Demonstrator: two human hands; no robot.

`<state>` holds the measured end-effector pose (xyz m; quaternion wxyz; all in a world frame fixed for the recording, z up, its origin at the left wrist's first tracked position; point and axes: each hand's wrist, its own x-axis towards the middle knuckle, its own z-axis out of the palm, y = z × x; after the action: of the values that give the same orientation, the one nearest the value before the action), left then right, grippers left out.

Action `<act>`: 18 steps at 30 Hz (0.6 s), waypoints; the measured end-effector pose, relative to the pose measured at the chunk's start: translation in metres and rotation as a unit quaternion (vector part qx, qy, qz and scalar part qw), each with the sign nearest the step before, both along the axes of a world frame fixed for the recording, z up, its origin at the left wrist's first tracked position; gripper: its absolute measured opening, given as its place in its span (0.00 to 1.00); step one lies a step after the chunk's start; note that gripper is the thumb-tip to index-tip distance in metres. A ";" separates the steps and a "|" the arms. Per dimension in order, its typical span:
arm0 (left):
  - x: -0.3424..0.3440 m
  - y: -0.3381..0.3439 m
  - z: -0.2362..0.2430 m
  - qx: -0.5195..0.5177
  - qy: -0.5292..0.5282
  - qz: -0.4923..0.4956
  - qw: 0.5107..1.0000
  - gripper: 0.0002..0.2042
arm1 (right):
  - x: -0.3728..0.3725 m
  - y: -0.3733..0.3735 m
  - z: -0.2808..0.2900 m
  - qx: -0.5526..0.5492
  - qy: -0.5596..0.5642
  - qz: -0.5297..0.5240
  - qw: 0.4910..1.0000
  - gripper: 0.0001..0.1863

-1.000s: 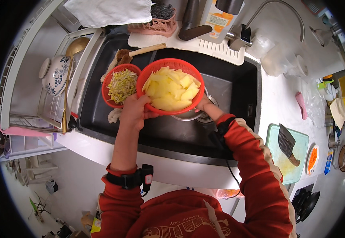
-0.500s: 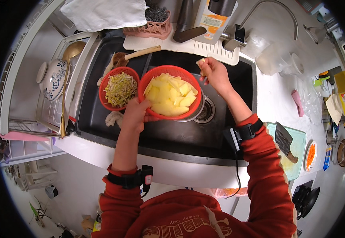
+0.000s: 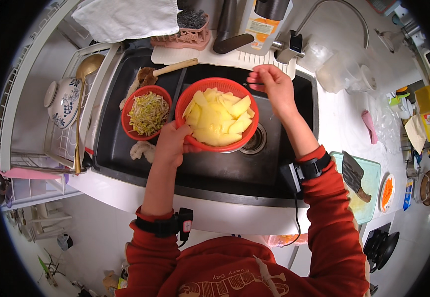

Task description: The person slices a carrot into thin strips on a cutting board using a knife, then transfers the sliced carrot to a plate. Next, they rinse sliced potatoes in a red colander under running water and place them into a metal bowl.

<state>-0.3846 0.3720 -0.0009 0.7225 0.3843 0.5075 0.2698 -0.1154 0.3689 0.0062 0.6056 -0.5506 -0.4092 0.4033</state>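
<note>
Slightly left of centre, over the black sink (image 3: pixel 215 175), I hold a red colander (image 3: pixel 180 106) full of pale yellow potato slices (image 3: pixel 220 119). My left hand (image 3: pixel 172 142) grips its near left rim. A sliver of a metal rim shows under it. Right of the colander and a little above it, my right hand (image 3: pixel 273 85) hovers with its fingers loosely apart and no piece visible in them. A smaller red basket of bean sprouts (image 3: pixel 148 113) sits in the sink, left of the colander.
A wooden-handled brush (image 3: pixel 175 66) and a pale cloth (image 3: pixel 142 150) lie at the left basin. Behind stand a faucet (image 3: pixel 289 47) and a soap bottle (image 3: pixel 263 29). A cleaver (image 3: pixel 354 173) rests on a cutting board (image 3: pixel 371 205) at right, beside shredded carrot (image 3: pixel 387 192).
The colander has shifted slightly right, and its slices lie differently. The small pale piece in my right fingers is gone from view, and those fingers have loosened.
</note>
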 end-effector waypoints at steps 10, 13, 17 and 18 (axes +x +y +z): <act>-0.001 0.015 0.038 0.047 -0.045 0.052 0.997 0.14 | -0.043 -0.010 -0.137 -0.106 -0.464 0.211 0.854 0.25; 0.001 0.018 0.040 0.043 -0.042 0.052 0.997 0.14 | -0.060 0.002 -0.147 -0.090 -0.497 0.219 0.835 0.25; 0.002 0.019 0.037 0.047 -0.035 0.056 0.997 0.14 | -0.069 0.021 -0.162 -0.112 -0.519 0.234 0.814 0.26; 0.002 0.019 0.035 0.047 -0.033 0.057 0.997 0.14 | -0.067 0.025 -0.165 -0.117 -0.520 0.238 0.812 0.26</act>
<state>-0.3828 0.3910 0.0343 0.7036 0.3790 0.4911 0.3467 -0.1819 0.3939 -0.1592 0.1182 -0.6302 -0.7311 0.2334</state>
